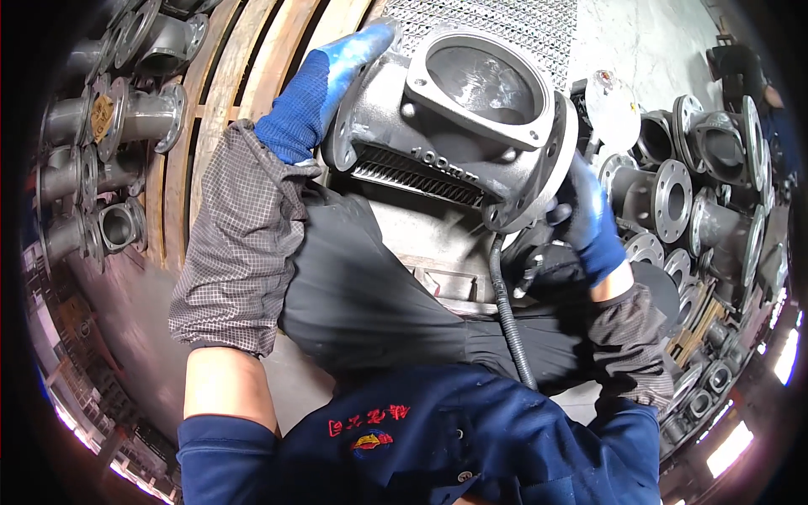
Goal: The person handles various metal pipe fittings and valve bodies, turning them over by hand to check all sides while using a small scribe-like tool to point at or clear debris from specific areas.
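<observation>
A grey metal casting (454,135) sits far in the scene, just beyond the person's knees, its large rounded opening facing up and its flanges to left and right. Raised lettering cast in the metal runs along its near side. The left hand (343,71), in a blue glove, lies against the far part of the left flange, fingers straight and close together; whether they grip is unclear. The right hand (592,215), also gloved, is at the right flange; its fingers are blurred and partly hidden, so I cannot tell how they are set. A dark hose (507,324) runs near from below that flange, over the trousers (379,295). The navy shirt (505,421) bears red stitched characters and 1 small red, yellow and blue emblem. Below the casting is a dark slatted grate (417,177); a patterned metal mat (513,21) lies beyond it. Left is a wooden pallet (273,50) beside stacked pipe fittings (147,114); more flanged fittings (652,198) crowd the right, over a pale grey floor (665,42).
</observation>
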Motion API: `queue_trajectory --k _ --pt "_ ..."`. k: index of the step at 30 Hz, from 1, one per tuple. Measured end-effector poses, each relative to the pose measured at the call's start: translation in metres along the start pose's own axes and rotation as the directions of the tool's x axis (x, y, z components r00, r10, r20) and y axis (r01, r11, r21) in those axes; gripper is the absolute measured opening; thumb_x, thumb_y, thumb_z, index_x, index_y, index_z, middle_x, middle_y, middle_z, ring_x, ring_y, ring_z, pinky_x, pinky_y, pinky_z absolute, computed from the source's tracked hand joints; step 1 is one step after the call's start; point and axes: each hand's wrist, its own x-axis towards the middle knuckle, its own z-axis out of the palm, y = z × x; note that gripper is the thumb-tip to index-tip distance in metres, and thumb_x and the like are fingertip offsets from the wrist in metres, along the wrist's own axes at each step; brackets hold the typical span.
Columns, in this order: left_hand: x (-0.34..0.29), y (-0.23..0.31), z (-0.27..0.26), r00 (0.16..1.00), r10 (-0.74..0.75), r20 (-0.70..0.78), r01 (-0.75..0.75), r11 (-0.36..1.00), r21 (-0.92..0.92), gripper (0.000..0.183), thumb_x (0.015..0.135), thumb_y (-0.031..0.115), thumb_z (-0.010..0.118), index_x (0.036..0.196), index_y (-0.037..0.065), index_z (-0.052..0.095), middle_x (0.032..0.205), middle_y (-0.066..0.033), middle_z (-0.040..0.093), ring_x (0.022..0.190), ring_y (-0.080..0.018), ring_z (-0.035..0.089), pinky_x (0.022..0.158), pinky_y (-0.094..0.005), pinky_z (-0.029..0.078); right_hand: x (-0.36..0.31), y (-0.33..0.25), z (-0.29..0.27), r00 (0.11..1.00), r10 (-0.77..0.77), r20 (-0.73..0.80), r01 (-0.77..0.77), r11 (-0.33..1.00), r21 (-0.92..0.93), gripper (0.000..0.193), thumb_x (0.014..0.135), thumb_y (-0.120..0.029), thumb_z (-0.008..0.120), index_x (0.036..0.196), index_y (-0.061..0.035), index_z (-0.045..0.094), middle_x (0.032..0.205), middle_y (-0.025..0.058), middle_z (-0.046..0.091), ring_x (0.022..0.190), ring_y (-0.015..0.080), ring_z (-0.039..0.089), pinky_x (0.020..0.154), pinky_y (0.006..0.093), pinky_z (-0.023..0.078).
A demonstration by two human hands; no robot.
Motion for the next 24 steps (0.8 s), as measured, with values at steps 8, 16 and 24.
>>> queue_trajectory --k 8,16,24 --pt "-0.012 -0.001 0.000 0.996 0.071 0.056 -0.064 0.991 -0.115 0.045 0.094 0.030 0.047 0.128 0.001 0.048 0.121 -0.0096 0.056 0.109 -0.0164 0.055 0.095 -0.0289 0.043 -0.002 0.040 -0.060 0.930 0.335 -0.152 -0.287 0.920 0.267 0.032 0.092 -0.011 0.046 0.122 0.0014 0.046 0.109 0.0148 0.060 0.077 0.0150 0.059 0.066 0.0262 0.052" --pt "-0.002 -0.011 -0.013 0.938 0.317 0.138 -0.340 0.919 0.200 0.042 0.096 0.024 0.044 0.130 0.000 0.045 0.130 -0.0133 0.049 0.119 -0.0197 0.048 0.102 -0.0315 0.037 -0.028 0.045 -0.049 0.950 0.030 -0.310 -0.063 0.993 -0.098 0.036 0.091 -0.017 0.052 0.123 -0.0021 0.052 0.080 0.0069 0.067 0.046 0.0029 0.041 0.042 0.0149 0.032" --pt "-0.004 -0.008 -0.020 0.839 0.465 0.282 -0.544 0.731 0.413 0.040 0.097 0.023 0.040 0.131 0.002 0.044 0.127 -0.0117 0.052 0.114 -0.0192 0.052 0.099 -0.0300 0.041 0.001 0.040 -0.074 0.943 0.089 -0.322 -0.102 0.994 -0.023 0.036 0.094 -0.024 0.045 0.124 -0.0030 0.050 0.089 0.0102 0.065 0.061 0.0099 0.057 0.054 0.0214 0.047"
